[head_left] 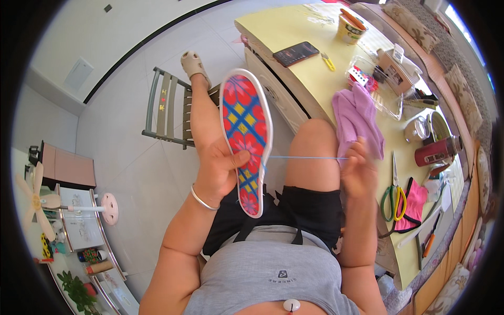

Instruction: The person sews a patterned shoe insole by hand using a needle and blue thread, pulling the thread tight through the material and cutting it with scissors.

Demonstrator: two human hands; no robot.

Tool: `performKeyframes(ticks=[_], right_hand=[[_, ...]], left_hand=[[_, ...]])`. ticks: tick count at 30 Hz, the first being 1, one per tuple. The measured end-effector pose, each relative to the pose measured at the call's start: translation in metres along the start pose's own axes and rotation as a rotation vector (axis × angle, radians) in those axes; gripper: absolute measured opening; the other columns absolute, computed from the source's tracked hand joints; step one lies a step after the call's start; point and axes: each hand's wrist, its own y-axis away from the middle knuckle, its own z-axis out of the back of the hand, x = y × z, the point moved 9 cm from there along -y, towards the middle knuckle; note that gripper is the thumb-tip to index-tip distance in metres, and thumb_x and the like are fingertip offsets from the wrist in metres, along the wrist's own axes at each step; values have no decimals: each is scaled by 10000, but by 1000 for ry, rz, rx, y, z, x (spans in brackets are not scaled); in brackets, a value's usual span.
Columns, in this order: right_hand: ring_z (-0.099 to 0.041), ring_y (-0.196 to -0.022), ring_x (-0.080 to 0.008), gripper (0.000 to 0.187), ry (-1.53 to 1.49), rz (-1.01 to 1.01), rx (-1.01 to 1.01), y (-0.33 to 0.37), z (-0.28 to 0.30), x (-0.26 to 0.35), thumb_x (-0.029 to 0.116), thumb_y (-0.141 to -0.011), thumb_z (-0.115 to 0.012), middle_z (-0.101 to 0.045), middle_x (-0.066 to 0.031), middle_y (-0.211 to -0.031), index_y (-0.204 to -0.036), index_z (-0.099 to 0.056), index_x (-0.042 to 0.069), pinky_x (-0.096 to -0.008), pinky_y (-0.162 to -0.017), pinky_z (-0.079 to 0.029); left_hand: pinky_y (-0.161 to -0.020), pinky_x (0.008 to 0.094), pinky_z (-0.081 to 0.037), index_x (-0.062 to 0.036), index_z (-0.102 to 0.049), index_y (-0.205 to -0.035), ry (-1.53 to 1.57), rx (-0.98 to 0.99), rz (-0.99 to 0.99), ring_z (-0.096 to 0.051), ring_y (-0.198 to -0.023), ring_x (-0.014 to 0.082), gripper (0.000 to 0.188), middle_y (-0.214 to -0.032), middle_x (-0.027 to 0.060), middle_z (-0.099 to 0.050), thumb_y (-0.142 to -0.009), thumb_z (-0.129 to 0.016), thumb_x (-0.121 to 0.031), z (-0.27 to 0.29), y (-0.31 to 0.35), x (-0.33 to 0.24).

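My left hand (223, 163) grips an embroidered insole (245, 136) by its middle, thumb across the patterned face. The insole stands tilted up over my lap. Its face has red and pink flowers, blue lattice and yellow patches inside a white border. From its right edge a light blue thread (310, 157) runs taut across my thigh to my right hand (359, 170), which is closed on it and somewhat smeared by motion. Whether a needle is between those fingers cannot be made out. Just beyond that hand, a lilac cloth (357, 118) drapes over the table edge.
The yellow-topped table (310, 79) on my right carries a phone (295, 54), small yellow snips (328, 61), a tub (350, 29), a clear tray (386, 102), scissors (394, 202), pink fabric (412, 205) and a maroon flask (438, 150). A folding chair (168, 107) stands ahead on the left.
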Motion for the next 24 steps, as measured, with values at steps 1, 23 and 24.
performKeyframes(ticks=[1,23,24], right_hand=[[-516,-794,-97,156,62,62,75,3,9,32,88,-949,-530,-490,-16,-855,-1094,-503,37,-213,-581,-433],[-443,-579,-12,128,1080,-103,-213,25,-14,-86,68,-860,-669,-555,46,-712,-970,-619,25,-172,-503,-343],[-443,-584,-7,135,1026,-141,-195,24,-17,-99,50,-858,-669,-553,47,-710,-975,-613,16,-169,-504,-339]], left_hand=[[-837,343,-524,8,-511,-1230,-13,-53,-83,-625,-984,215,410,-1131,107,-631,-847,-647,-43,11,0,-11],[-840,347,-541,56,-541,-1149,34,-199,67,-662,-945,211,315,-1093,135,-651,-977,-504,-205,4,3,42],[-839,345,-541,57,-541,-1150,32,-192,80,-661,-946,210,316,-1093,135,-651,-977,-503,-205,2,4,45]])
